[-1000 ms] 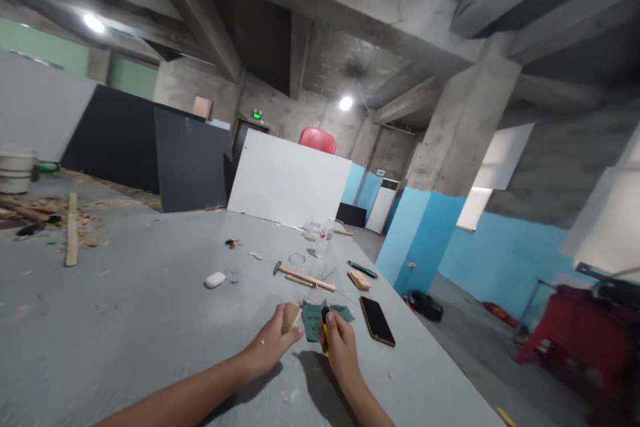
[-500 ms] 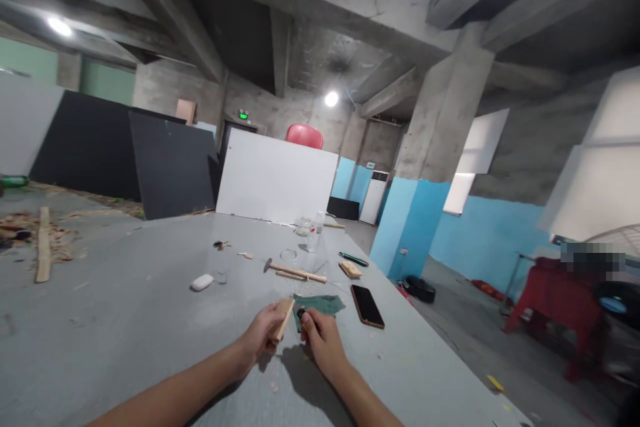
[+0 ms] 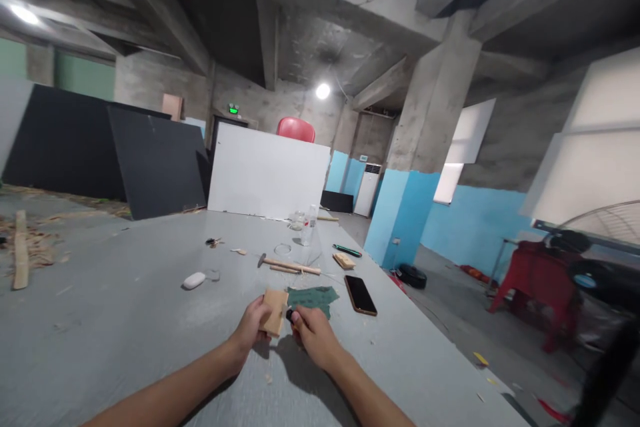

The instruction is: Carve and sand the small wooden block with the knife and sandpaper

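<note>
My left hand [image 3: 251, 325] grips a small flat wooden block [image 3: 275, 310] by its left edge, the broad face turned up toward me. My right hand [image 3: 316, 335] is closed around a small tool with a black end [image 3: 290, 315], close to the block's right edge. Its working part is too small to make out, and whether it touches the wood I cannot tell. Beyond my right hand lies a ragged green sheet [image 3: 317, 295], flat on the grey table [image 3: 200, 347].
Past the sheet lie a hammer [image 3: 293, 265], a phone [image 3: 361, 295], a pale wooden piece [image 3: 344, 261] and a green-and-black cutter-like tool [image 3: 347, 251]. A clear bottle [image 3: 309, 228] stands farther back. To the left are a white case [image 3: 194, 280] and a wooden strip [image 3: 21, 250] among shavings.
The block has turned from nearly edge-on to showing its broad face. Both hands remain closed on their things. The whole view has shifted slightly.
</note>
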{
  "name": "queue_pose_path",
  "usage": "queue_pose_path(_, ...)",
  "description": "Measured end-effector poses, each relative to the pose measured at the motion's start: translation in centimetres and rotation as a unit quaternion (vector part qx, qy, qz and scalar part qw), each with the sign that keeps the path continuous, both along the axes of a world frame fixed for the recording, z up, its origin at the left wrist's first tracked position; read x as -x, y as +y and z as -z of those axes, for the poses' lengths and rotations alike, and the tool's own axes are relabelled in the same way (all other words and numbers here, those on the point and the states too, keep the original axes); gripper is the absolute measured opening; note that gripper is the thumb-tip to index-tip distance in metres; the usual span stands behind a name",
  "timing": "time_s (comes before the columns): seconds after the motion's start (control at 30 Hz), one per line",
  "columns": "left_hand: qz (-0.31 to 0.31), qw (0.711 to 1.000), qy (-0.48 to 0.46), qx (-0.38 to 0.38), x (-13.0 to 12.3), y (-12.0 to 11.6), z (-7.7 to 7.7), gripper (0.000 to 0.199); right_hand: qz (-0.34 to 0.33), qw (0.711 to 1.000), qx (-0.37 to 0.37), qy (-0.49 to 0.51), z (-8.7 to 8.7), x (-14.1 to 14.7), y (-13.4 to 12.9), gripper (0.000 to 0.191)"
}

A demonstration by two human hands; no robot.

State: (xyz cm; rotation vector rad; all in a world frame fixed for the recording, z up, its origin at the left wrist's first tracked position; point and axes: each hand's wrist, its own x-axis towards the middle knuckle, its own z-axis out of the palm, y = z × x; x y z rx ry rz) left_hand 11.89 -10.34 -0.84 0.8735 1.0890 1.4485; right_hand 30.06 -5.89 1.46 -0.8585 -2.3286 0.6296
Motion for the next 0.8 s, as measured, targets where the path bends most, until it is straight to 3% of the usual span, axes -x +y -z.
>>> queue_pose_path(0.17,0.011,0.999,-0.022,-0.020,-0.4,-0.2,0.0,0.061,-0.091,0.996,0.015,-0.003,0.1,0.5,-1.0,0.075)
queue_pose_path(0.3,-0.008,0.998,-0.002,-0.061,-0.7,-0.8,-0.2,0.074,-0.145,0.972,0.180,0.048,-0.4,0.9,-1.6,0.076)
queue_pose_path(0.37,-0.004,0.998,0.016,-0.061,-0.8,-1.1,-0.4,0.076,-0.147,0.951,0.265,0.061,-0.5,0.9,-1.7,0.077)
queue_pose_path(0.43,0.004,0.998,0.035,-0.054,-0.9,-1.4,-1.0,0.078,-0.130,0.942,0.303,0.072,-0.5,0.9,-1.5,0.079)
queue_pose_path(0.6,-0.006,0.997,0.056,-0.055,-0.6,-1.3,-2.4,0.081,-0.031,0.956,0.266,0.123,0.4,1.5,-0.3,0.081)
queue_pose_path(0.8,-0.012,0.988,0.142,-0.055,1.8,0.1,-1.2,0.076,0.095,0.984,0.118,0.091,-0.1,1.2,3.4,0.071)
